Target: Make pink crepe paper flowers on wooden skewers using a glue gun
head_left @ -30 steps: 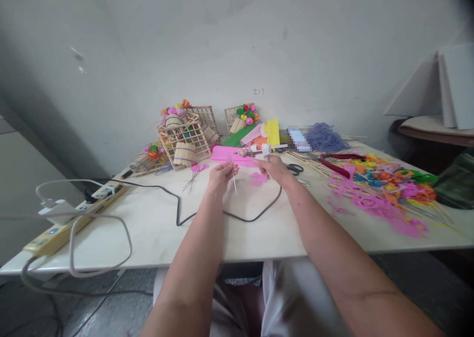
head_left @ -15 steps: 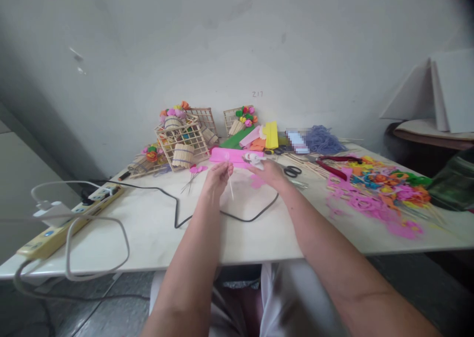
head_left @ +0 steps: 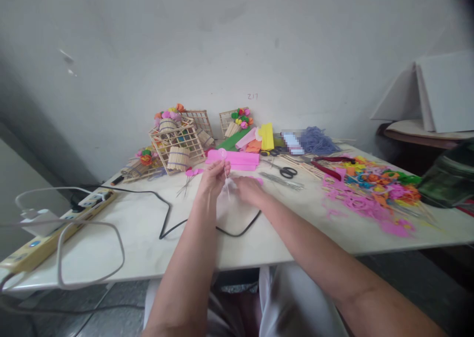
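Note:
My left hand [head_left: 214,175] is closed in a pinch on a thin pale stem that stands nearly upright. A pale pink piece [head_left: 222,154] shows at the top of the stem, in front of a folded sheet of bright pink crepe paper [head_left: 244,160]. Low over the table, my right hand [head_left: 249,191] is wrapped round a white glue gun [head_left: 226,187], which is blurred and partly hidden by the fingers. A black cord [head_left: 240,235] loops on the table beneath both hands. Small pink petals on wire stems [head_left: 188,180] lie left of my left hand.
Black-handled scissors [head_left: 288,172] and several thin wires [head_left: 283,181] lie to the right. Behind stand stick baskets [head_left: 178,138] with paper flowers. Colourful paper scraps [head_left: 381,186] and red-handled pliers [head_left: 328,169] are at far right. A power strip [head_left: 55,234] with cables occupies the left.
My right hand has come down and to the left with the glue gun, from over the pink paper to beside the stem. My left hand keeps its pinch. The view has shifted slightly.

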Available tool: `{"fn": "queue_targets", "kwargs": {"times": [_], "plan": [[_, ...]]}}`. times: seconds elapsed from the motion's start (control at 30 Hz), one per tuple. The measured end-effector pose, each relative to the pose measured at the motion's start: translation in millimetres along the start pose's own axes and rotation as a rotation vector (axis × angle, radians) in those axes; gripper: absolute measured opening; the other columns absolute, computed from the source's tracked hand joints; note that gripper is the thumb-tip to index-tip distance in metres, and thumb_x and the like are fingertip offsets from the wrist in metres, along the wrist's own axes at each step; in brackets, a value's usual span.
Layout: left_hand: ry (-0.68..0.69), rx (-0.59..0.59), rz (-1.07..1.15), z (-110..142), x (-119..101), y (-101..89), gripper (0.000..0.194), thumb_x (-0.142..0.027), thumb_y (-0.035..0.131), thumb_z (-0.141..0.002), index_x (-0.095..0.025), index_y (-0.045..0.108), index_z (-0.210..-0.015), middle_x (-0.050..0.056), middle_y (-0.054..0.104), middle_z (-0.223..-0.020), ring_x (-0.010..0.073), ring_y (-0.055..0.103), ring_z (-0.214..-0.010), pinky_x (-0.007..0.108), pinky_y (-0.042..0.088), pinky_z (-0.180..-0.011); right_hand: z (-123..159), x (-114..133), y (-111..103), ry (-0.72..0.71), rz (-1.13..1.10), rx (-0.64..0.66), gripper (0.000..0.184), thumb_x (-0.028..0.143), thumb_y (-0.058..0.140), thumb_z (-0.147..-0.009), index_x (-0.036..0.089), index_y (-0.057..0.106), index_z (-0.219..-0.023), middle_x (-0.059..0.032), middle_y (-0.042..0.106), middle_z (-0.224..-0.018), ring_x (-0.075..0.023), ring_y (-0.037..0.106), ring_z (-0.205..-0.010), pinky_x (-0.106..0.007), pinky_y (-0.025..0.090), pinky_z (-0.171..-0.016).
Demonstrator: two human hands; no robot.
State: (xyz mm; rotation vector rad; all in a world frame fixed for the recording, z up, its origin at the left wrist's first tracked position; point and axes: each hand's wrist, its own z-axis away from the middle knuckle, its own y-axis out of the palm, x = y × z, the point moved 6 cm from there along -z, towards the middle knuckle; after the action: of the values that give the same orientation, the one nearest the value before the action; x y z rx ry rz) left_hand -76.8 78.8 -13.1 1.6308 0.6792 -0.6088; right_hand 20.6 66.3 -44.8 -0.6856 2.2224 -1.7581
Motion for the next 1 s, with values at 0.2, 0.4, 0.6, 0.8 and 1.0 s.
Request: {"fn": "queue_targets", "kwargs": {"times": [0.2,0.4,0.6,0.8,1.0], "plan": [[-0.034,0.042,-0.066,0,9,3.1,0.007,-0.004,0.056,-0.070,-0.009,0.061,-0.070,0.002,0.062,-0.061,0.0050,0.057,-0.050,0.011,0.046,-0.049,-1,-19,-15,0.027,-0.073,0.033,0.035,0.043,0.045,-0.079,0.023,0.061,-0.102,-0.0079,0.062,-0.100,-0.0204,0.056,-0.090,-0.026,0.039,-0.073],[-0.070,0.089,-0.147,1,19,6.5,0.003,-0.006,0.061,-0.066,-0.008,0.062,-0.067,0.005,0.063,-0.061,0.0072,0.058,-0.051,0.014,0.048,-0.051,4,-96,-33,0.379,-0.084,-0.061,0.020,0.034,0.052,-0.073,0.024,0.067,-0.082,-0.0049,0.066,-0.089,-0.0190,0.059,-0.084,-0.026,0.040,-0.066],[-0.079,0.141,-0.205,0,24,5.7,0.003,-0.009,0.062,-0.066,-0.007,0.064,-0.068,0.006,0.064,-0.064,0.0072,0.057,-0.051,0.017,0.048,-0.055,6,-110,-15,0.502,-0.082,0.112,0.029,0.047,0.060,-0.062,0.021,0.067,-0.073,-0.0067,0.066,-0.082,-0.0212,0.060,-0.077,-0.028,0.041,-0.063],[-0.098,0.180,-0.221,0,28,5.9,0.007,-0.010,0.065,-0.064,-0.006,0.064,-0.069,0.007,0.065,-0.065,0.0086,0.059,-0.053,0.018,0.048,-0.055,6,-110,-11,0.539,-0.161,0.096,0.026,0.039,0.065,-0.058,0.020,0.066,-0.076,-0.0050,0.066,-0.081,-0.0185,0.059,-0.074,-0.026,0.040,-0.060],[-0.102,0.184,-0.244,0,29,5.2,0.006,-0.011,0.065,-0.064,-0.007,0.063,-0.068,0.008,0.065,-0.066,0.0087,0.059,-0.053,0.018,0.048,-0.056,5,-113,-15,0.546,-0.234,0.007,0.013,0.034,0.064,-0.059,0.023,0.068,-0.066,-0.0025,0.067,-0.075,-0.0167,0.060,-0.070,-0.023,0.040,-0.056]]}}
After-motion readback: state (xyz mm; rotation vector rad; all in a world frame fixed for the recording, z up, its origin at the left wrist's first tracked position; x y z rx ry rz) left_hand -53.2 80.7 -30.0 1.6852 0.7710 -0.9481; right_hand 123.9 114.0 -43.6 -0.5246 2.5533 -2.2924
